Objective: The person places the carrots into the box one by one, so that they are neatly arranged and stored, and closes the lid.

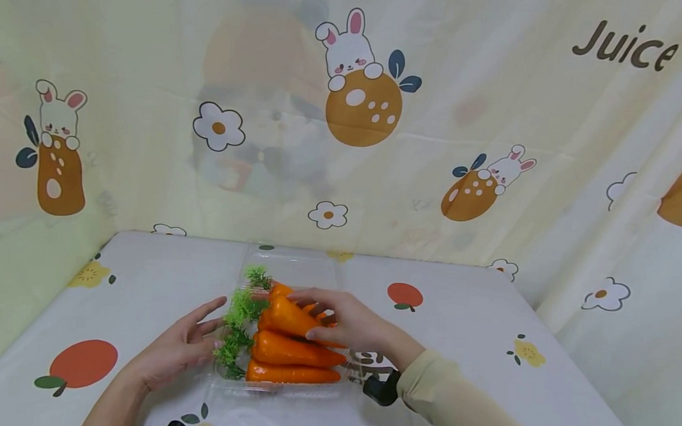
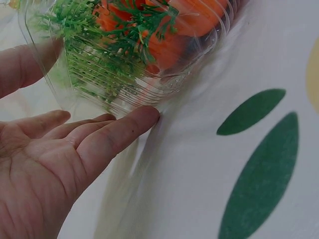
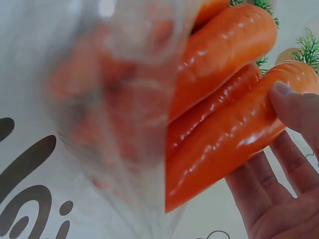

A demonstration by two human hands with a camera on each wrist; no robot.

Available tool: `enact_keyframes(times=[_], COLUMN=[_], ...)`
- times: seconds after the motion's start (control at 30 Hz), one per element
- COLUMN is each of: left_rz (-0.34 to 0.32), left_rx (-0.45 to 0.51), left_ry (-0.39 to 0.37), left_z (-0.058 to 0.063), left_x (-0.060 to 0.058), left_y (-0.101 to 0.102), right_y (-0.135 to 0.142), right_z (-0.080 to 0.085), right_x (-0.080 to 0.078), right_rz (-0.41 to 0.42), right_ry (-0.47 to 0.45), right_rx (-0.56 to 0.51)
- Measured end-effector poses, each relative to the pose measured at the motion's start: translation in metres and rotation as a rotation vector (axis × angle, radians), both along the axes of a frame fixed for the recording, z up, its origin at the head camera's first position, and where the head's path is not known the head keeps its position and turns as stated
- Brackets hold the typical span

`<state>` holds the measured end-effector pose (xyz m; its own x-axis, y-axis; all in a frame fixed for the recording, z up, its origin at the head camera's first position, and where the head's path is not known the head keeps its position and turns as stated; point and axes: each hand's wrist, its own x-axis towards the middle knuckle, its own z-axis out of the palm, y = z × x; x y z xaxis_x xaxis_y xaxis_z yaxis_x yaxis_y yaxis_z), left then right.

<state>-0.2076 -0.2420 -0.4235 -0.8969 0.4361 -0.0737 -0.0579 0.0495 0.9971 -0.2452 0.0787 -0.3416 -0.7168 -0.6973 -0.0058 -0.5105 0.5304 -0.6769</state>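
Several orange carrots [image 1: 296,349] with green leafy tops [image 1: 246,306] lie side by side in a clear plastic container [image 1: 285,390]. My right hand [image 1: 344,319] is over the upper carrots. In the right wrist view its thumb lies on one carrot [image 3: 234,134], with the fingers on the other side, so it grips that carrot. My left hand [image 1: 174,346] is at the container's left side, by the leafy ends. In the left wrist view its straight fingers [image 2: 117,134] touch the ribbed plastic wall.
The container's clear lid [image 1: 292,265] lies folded back on the far side. A white cloth with printed fruit and flowers covers the table [image 1: 457,322]. A patterned curtain [image 1: 256,73] hangs behind it and along the sides.
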Motion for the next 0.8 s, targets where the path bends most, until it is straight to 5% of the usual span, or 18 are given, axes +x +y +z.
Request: enact_keyframes(times=[0.8], left_rz=[0.006], left_rx=[-0.01], left_ry=[-0.014], left_z=[0.003], left_x=[0.0023], left_y=[0.001], right_y=[-0.0064], right_z=[-0.0054], right_x=[0.0014], right_rz=[0.018], right_ry=[0.023], right_rx=[0.054])
